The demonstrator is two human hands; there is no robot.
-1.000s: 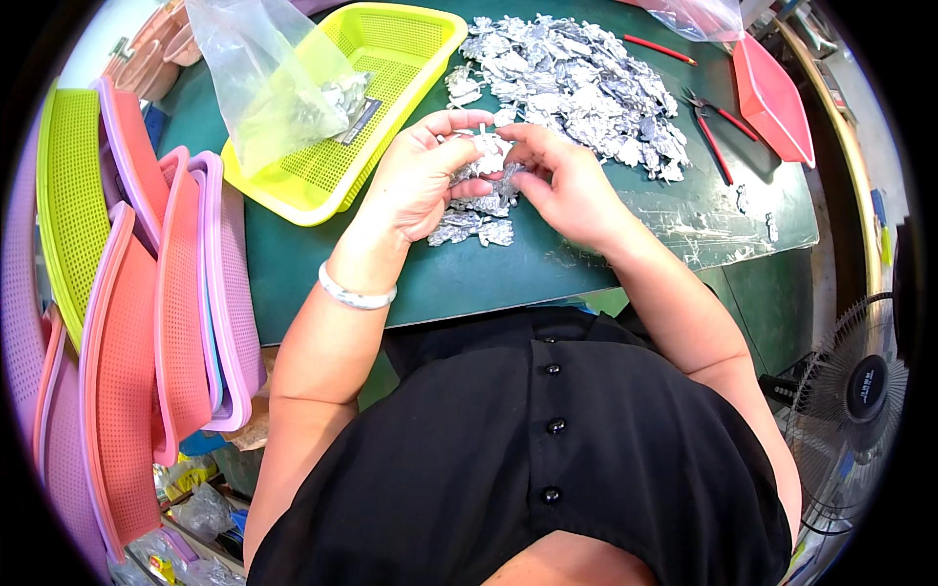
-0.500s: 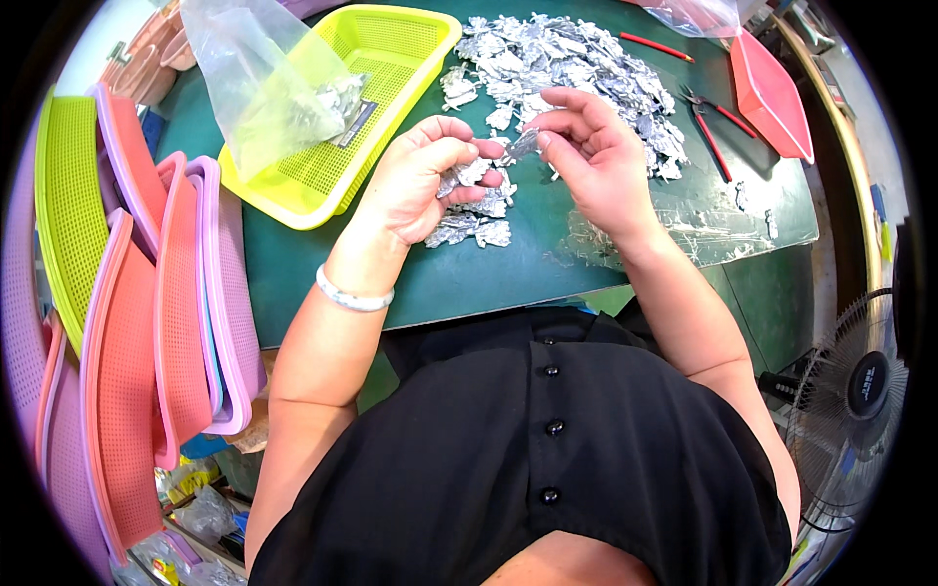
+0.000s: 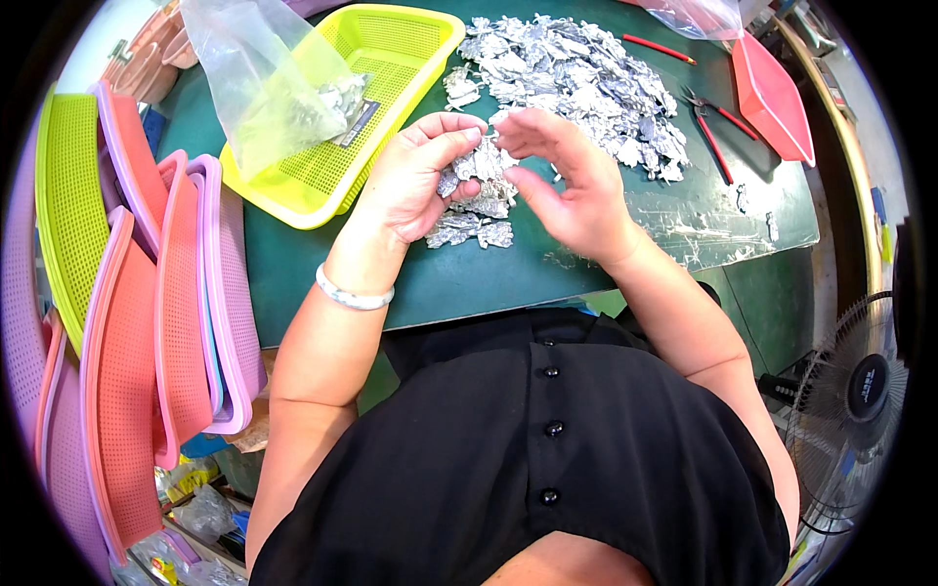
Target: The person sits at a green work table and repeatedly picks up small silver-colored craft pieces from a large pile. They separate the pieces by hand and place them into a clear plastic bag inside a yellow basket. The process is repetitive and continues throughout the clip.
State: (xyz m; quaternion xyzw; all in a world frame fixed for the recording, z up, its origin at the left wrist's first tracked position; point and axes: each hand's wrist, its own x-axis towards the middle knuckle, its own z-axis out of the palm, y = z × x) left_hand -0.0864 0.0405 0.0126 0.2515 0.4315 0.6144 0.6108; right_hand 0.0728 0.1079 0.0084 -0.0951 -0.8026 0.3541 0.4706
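Observation:
My left hand (image 3: 415, 181) is closed over small, flat, silver-grey metal pieces (image 3: 483, 164), its thumb and forefinger pressed together at the tips. How many pieces lie in it cannot be told, because they blend with those on the table behind. Close by on the right, my right hand (image 3: 578, 190) is open, fingers curved and thumb apart, the fingertips near the left hand's. A small heap of similar pieces (image 3: 471, 230) lies on the green table just below the hands. Beyond them spreads a large pile of the same metal pieces (image 3: 576, 73).
A yellow-green basket (image 3: 293, 207) with a clear plastic bag (image 3: 259, 88) in it stands at left. Red-handled pliers (image 3: 716, 146), a red pen-like tool (image 3: 660, 49) and a pink tray (image 3: 767, 93) lie at right. Stacked baskets (image 3: 122, 391) and a fan (image 3: 850, 400) flank the table (image 3: 528, 264).
My right hand has opened and shifted slightly left and down. The grey piece pinched in it earlier no longer shows there. My left hand stays nearly in place, its fingers a little more curled.

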